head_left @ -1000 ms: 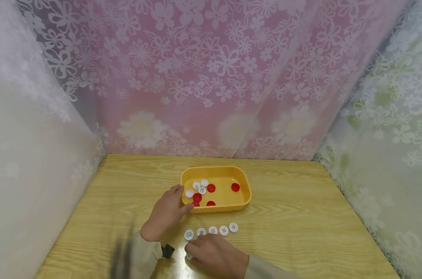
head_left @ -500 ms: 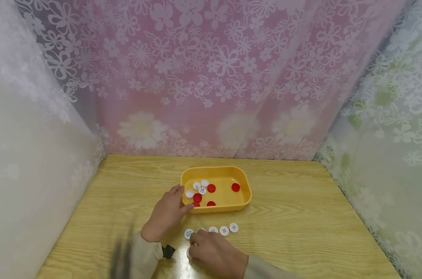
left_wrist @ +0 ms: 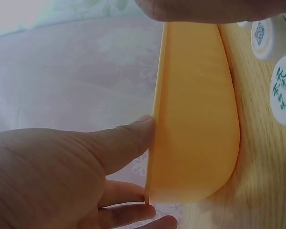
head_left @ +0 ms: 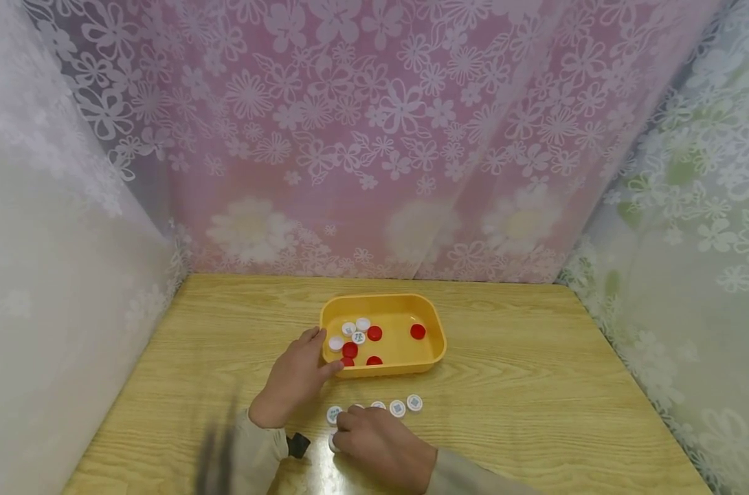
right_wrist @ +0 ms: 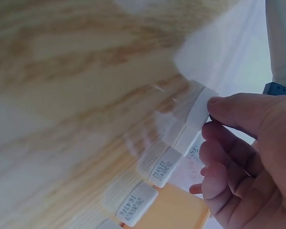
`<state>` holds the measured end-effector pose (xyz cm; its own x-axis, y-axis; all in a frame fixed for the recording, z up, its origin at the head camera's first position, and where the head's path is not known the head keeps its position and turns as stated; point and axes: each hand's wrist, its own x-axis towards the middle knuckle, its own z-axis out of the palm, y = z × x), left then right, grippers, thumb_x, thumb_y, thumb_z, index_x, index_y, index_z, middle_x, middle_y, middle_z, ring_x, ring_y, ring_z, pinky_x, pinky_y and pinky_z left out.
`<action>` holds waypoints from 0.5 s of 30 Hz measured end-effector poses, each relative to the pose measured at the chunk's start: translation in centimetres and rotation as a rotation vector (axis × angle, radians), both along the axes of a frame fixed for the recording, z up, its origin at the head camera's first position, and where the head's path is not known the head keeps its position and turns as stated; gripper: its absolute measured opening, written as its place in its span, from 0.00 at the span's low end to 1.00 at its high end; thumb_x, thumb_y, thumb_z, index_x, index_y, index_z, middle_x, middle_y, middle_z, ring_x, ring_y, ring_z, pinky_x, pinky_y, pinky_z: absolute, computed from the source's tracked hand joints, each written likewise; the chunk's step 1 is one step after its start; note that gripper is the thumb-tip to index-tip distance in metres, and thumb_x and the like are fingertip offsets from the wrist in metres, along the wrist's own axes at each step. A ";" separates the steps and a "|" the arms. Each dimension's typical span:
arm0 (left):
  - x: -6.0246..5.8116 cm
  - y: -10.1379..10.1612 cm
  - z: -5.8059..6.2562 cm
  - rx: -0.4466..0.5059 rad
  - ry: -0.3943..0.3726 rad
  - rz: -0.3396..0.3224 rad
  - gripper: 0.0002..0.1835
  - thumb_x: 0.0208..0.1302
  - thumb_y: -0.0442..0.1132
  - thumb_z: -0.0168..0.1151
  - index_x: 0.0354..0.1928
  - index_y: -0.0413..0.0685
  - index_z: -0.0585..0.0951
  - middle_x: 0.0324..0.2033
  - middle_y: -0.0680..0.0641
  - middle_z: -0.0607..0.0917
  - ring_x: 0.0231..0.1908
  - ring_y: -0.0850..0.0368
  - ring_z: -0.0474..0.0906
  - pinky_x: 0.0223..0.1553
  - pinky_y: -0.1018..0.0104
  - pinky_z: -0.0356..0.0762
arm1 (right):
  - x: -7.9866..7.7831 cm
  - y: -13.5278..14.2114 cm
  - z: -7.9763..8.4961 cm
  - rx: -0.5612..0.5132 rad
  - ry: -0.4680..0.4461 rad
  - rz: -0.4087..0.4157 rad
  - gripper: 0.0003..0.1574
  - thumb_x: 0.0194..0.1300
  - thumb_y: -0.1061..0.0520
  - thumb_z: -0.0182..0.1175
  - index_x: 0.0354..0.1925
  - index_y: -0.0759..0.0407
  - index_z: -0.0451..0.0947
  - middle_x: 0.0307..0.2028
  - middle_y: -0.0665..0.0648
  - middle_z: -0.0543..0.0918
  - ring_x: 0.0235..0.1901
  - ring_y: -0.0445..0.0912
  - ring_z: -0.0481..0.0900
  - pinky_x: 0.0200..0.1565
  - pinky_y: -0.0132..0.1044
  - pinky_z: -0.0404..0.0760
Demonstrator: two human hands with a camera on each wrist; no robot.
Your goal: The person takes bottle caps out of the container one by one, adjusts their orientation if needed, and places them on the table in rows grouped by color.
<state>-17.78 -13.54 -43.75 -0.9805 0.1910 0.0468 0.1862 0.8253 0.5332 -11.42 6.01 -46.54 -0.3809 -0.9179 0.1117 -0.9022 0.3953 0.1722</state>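
My left hand (head_left: 293, 377) holds the near left corner of a yellow plastic tray (head_left: 405, 370), its thumb (left_wrist: 131, 140) at the front rim and its fingers round the left end. With thumb and forefinger, my right hand (head_left: 387, 445) pinches a white bottle cap (right_wrist: 199, 110) low over the table. Just beyond that hand runs a row of white bottle caps with printed tops; the leftmost cap (head_left: 334, 415) and the rightmost cap (head_left: 414, 403) show fully, while the hand partly hides the middle ones.
Inside the tray lie several white caps, such as one white cap (head_left: 336, 343), and several red caps, one red cap (head_left: 418, 331) apart at the right. The wooden table (head_left: 523, 385) meets a flowered pink curtain (head_left: 374, 172) at the back, with pale curtains at both sides.
My right hand has shifted slightly, and the pinched cap now sits a little farther from me, closer to the row. The left hand and the tray stay in place.
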 end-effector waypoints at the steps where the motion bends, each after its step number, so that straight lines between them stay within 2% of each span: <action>1: 0.0 0.0 0.0 0.000 0.001 0.001 0.42 0.67 0.52 0.71 0.73 0.32 0.69 0.71 0.34 0.71 0.67 0.35 0.72 0.63 0.40 0.75 | 0.0 0.0 0.0 -0.003 0.006 0.002 0.07 0.67 0.52 0.69 0.36 0.38 0.80 0.33 0.39 0.73 0.31 0.35 0.69 0.27 0.23 0.63; 5: -0.1 -0.1 0.0 0.000 0.007 0.000 0.42 0.66 0.52 0.72 0.73 0.33 0.70 0.71 0.35 0.72 0.67 0.35 0.72 0.63 0.41 0.75 | 0.0 -0.2 0.1 -0.001 0.041 0.006 0.08 0.67 0.52 0.69 0.35 0.37 0.79 0.33 0.39 0.72 0.31 0.35 0.70 0.26 0.23 0.65; 8: -0.2 -0.3 -0.1 0.001 0.012 -0.010 0.41 0.66 0.53 0.72 0.73 0.34 0.71 0.70 0.36 0.73 0.66 0.36 0.73 0.63 0.41 0.75 | -0.1 -0.2 0.1 0.001 0.029 0.013 0.08 0.67 0.52 0.69 0.37 0.36 0.81 0.33 0.39 0.73 0.32 0.35 0.71 0.28 0.23 0.67; 12: -0.5 -0.7 -0.1 0.001 0.017 -0.042 0.40 0.67 0.53 0.71 0.73 0.38 0.71 0.69 0.37 0.74 0.66 0.37 0.74 0.64 0.41 0.75 | -0.6 0.3 0.2 -0.066 -0.109 -0.008 0.02 0.72 0.50 0.65 0.42 0.39 0.83 0.35 0.39 0.75 0.33 0.33 0.70 0.32 0.21 0.69; 15: -0.6 -1.1 0.0 0.011 0.006 -0.054 0.38 0.68 0.51 0.70 0.73 0.40 0.72 0.67 0.38 0.77 0.65 0.38 0.75 0.64 0.42 0.74 | -1.3 1.0 1.3 -0.142 -0.205 -0.055 0.04 0.73 0.50 0.64 0.43 0.44 0.85 0.35 0.41 0.77 0.31 0.33 0.70 0.33 0.20 0.70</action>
<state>-18.42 -14.65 -43.79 -0.9684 0.2432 0.0548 0.2335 0.8082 0.5406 -12.71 7.00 -45.24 -0.4574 -0.8760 0.1532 -0.8893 0.4516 -0.0723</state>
